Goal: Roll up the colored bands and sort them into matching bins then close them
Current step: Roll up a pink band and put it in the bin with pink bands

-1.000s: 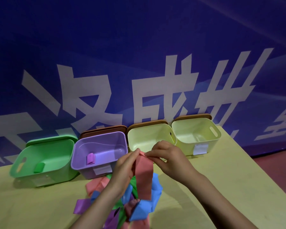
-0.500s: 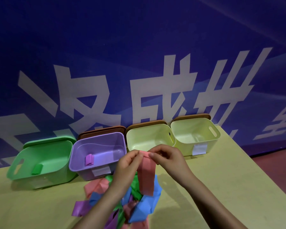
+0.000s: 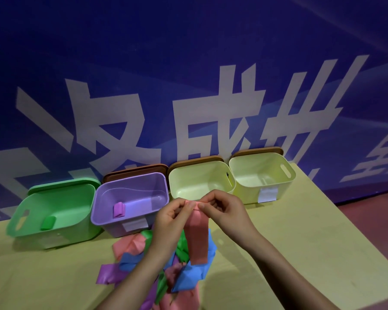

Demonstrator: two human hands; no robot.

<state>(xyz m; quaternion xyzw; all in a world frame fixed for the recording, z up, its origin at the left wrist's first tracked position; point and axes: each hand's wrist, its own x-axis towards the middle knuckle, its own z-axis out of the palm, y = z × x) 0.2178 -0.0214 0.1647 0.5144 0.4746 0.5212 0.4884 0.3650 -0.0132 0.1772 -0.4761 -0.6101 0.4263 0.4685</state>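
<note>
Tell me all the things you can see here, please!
green plastic bin: one, green, far left of the row
rolled green band: one, green, inside green bin
purple plastic bin: one, purple, second from left
rolled purple band: one, purple, inside purple bin
pale yellow plastic bins: two, pale yellow, right of the row
loose bands pile: many, pink, blue, green, purple, table front
pink band: one, pink, hanging from hands
left hand: pinches pink band
right hand: pinches pink band

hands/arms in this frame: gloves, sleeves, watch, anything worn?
Nothing worn that shows. The left hand and right hand are bare, with no gloves, rings or markings visible. Both forearms are bare down to the bottom edge of the frame: no sleeve cuffs, watch or wristband in view. Light is dim, so fine detail is unclear.
</note>
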